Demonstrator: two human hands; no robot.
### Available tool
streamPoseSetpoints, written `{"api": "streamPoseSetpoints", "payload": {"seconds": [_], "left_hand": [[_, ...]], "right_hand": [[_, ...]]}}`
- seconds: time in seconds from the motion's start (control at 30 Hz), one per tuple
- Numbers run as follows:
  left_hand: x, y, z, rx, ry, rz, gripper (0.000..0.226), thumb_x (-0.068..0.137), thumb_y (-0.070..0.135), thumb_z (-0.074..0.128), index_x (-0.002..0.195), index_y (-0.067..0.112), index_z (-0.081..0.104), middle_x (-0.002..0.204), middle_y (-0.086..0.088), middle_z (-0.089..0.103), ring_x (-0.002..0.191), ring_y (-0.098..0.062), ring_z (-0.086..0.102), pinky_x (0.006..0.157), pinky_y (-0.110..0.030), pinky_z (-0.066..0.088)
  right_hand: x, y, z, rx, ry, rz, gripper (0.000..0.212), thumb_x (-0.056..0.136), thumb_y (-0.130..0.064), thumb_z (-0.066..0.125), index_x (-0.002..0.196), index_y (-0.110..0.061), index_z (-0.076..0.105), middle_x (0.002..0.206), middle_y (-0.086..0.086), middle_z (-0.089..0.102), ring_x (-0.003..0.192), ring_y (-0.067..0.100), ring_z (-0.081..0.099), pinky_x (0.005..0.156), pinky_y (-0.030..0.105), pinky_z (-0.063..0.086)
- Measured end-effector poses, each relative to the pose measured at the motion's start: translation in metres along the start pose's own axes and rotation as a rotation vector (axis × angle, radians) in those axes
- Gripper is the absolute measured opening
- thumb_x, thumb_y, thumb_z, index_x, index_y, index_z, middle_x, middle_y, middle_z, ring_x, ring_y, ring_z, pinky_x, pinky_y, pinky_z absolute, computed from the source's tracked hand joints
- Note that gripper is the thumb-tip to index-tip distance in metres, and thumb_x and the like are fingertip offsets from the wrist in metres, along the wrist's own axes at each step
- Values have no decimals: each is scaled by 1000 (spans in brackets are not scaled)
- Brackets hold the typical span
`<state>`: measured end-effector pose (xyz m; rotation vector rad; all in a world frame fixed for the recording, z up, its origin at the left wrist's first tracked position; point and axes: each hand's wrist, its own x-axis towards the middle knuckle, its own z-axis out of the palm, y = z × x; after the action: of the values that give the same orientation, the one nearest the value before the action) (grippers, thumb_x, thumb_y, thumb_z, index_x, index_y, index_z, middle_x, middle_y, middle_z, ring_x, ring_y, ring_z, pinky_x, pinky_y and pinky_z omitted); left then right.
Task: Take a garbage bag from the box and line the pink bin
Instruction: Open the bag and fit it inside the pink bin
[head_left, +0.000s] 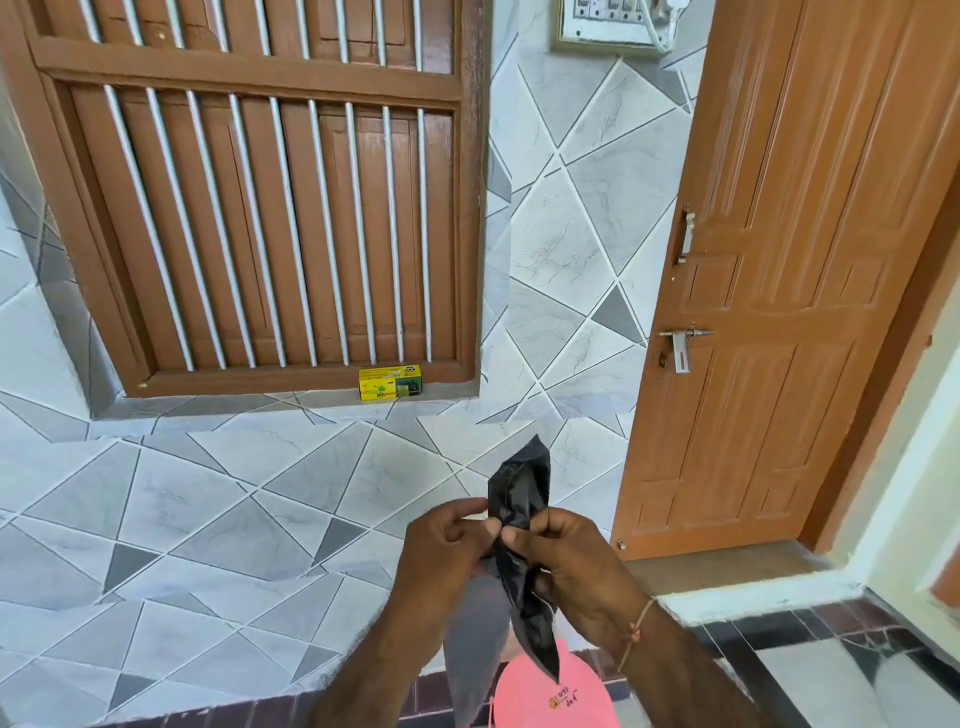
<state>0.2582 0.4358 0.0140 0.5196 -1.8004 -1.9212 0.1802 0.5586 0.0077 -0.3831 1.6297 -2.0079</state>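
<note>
Pinching the folded black bag with left hand and right hand; out of the yellow box, not yet opened or in the pink bin.

A folded garbage bag sits between both hands; the bin lies below them, the box beyond on a window ledge.

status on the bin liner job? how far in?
Done: a black plastic garbage bag is out of the yellow cardboard box, which sits on the window ledge. In hand: left hand and right hand pinch the still-folded bag. Left: open it and line the pink bin below; its lid looks closed.
</note>
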Motion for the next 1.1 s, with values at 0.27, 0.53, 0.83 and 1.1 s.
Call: {"api": "streamPoseSetpoints", "payload": {"seconds": [0.27, 0.53, 0.83, 1.1], "left_hand": [[0, -2, 7, 109, 75, 41, 14, 84, 3, 66, 74, 12, 72, 64, -5, 68, 53, -6, 58, 48, -16, 47], [7, -2, -3, -15, 38, 21, 13, 84, 8, 67, 71, 9, 69, 70, -17, 68, 68, -27, 61, 72, -41, 53], [-2, 3, -2, -78, -84, -4, 12, 82, -2, 67, 73, 6, 66, 68, -11, 67, 68, -26, 58, 61, -29, 49], [1, 2, -12, -81, 42, -48, 26, 92, -1, 53, 84, 11, 74, 82, -9, 71, 77, -22, 60, 63, -25, 52]], "right_hand": [[-3, 2, -17, -45, 59, -21, 15, 83, -19, 71, 72, -8, 69, 62, 10, 57, 52, 16, 47, 44, 24, 34], [-8, -9, -27, -81, 120, -35, 20, 86, -26, 68, 92, -7, 71, 77, 2, 65, 69, 17, 59, 58, 26, 46], [-8, 4, -7, 24, 11, -9, 11, 79, -2, 71, 70, -7, 73, 71, 19, 68, 57, 23, 62, 57, 28, 51], [-2, 0, -19, 191, 19, 19, 11, 82, -2, 67, 74, -9, 62, 56, 4, 59, 48, 12, 53, 45, 20, 41]]}}
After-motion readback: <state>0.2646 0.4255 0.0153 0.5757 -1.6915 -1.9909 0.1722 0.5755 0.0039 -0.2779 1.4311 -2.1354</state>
